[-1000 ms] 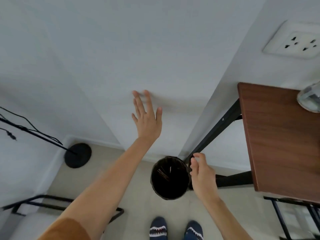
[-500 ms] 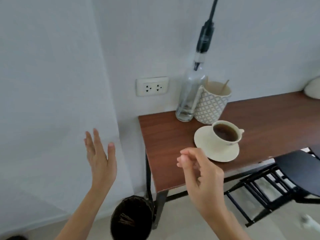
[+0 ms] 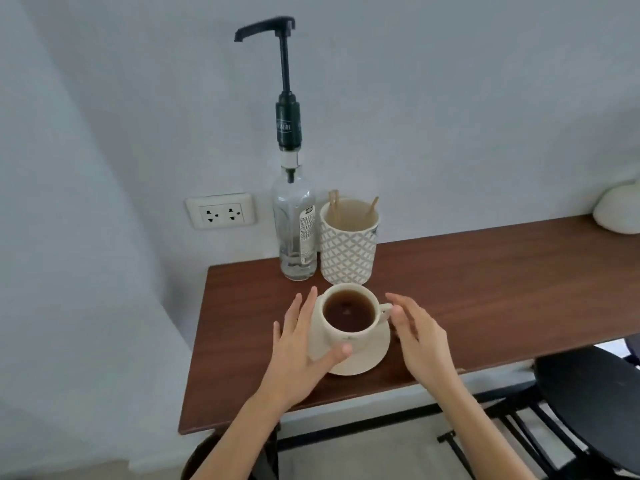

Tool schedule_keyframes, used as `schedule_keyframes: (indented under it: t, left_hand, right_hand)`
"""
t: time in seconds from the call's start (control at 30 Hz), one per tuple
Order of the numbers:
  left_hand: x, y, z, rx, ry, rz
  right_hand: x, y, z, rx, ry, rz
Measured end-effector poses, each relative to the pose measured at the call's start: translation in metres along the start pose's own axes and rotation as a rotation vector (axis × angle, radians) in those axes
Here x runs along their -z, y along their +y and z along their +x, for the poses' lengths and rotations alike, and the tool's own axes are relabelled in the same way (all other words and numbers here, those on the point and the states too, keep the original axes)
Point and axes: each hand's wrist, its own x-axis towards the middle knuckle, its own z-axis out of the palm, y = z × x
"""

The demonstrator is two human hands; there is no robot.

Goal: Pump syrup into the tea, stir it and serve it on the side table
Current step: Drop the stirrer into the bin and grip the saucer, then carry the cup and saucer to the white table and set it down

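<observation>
— What stands on the table point(image 3: 485, 289)?

— Item one: a cream cup point(image 3: 348, 318) of dark tea, on a matching saucer point(image 3: 370, 356), near the table's left end and towards its front edge. Handle points right.

— And behind it?

— Item two: a clear glass syrup bottle point(image 3: 294, 233), upright against the wall, nearly empty, a little liquid at the bottom. A black pump point(image 3: 284, 81) rises from its neck, spout turned left. Item three: a patterned holder point(image 3: 348, 247), just beside the bottle on its right, touching or nearly so; I cannot tell which. Two wooden stirrers point(image 3: 373, 206) lean inside it.

— The hands?

— Left hand point(image 3: 301, 344): fingers spread and apart, palm against the cup's left side, thumb lying across the saucer's front. Whether it presses on the cup or only brushes it, I cannot tell. Right hand point(image 3: 420, 337): open, fingers loosely together, just right of the handle, thumb tip near it, gripping nothing.

— Anything else in the room?

— A double wall socket point(image 3: 221, 211) left of the bottle. A pale rounded object point(image 3: 620, 213) at the table's far right, cut off by the frame. A black chair point(image 3: 588, 407) below the table's right side. A dark round bin point(image 3: 201, 459), only partly seen, under the left corner.
</observation>
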Motion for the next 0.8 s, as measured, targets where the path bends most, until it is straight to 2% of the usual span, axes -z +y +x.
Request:
schedule_keyframes:
  t: [0.1, 0.2, 0.6, 0.8]
  left_hand:
    - [-0.006, 0.005, 0.005, 0.018, 0.039, 0.011]
    - [-0.007, 0.004, 0.005, 0.028, 0.059, 0.014]
    - [-0.004, 0.000, 0.005, -0.007, 0.049, -0.021]
    - [0.000, -0.016, 0.006, -0.001, -0.039, 0.201]
  right_hand:
    - [-0.005, 0.003, 0.009, 0.052, -0.060, 0.011]
    - [-0.007, 0.004, 0.010, 0.074, -0.042, 0.026]
    - [-0.016, -0.003, 0.013, 0.000, 0.017, -0.014]
    - [-0.019, -0.002, 0.002, -0.101, 0.020, -0.010]
